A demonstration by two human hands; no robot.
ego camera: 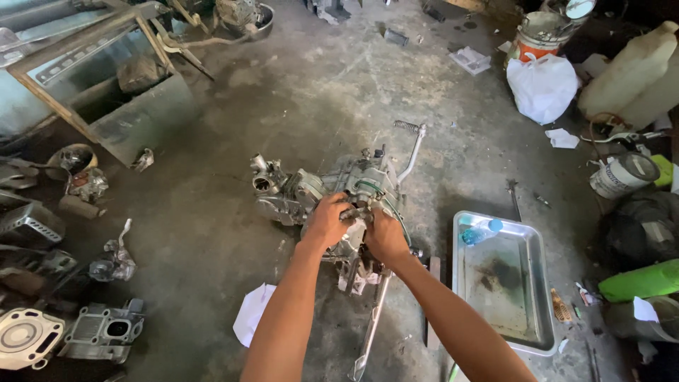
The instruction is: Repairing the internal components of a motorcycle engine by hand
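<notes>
Engine block (332, 194) sits on the concrete floor (212, 233), centre of view, kick lever (412, 148) sticking up behind it. My left hand (327, 223) has fingers curled closed over a small fitting on the top face; my right hand (385, 237) is closed beside it, touching the same spot, though what it pinches I cannot tell. Judged heavy, rigid, oily cast metal: grip the casing edges, not the lever. A metal tray (537, 283) lies to the right; loose engine parts (102, 329) at left.
</notes>
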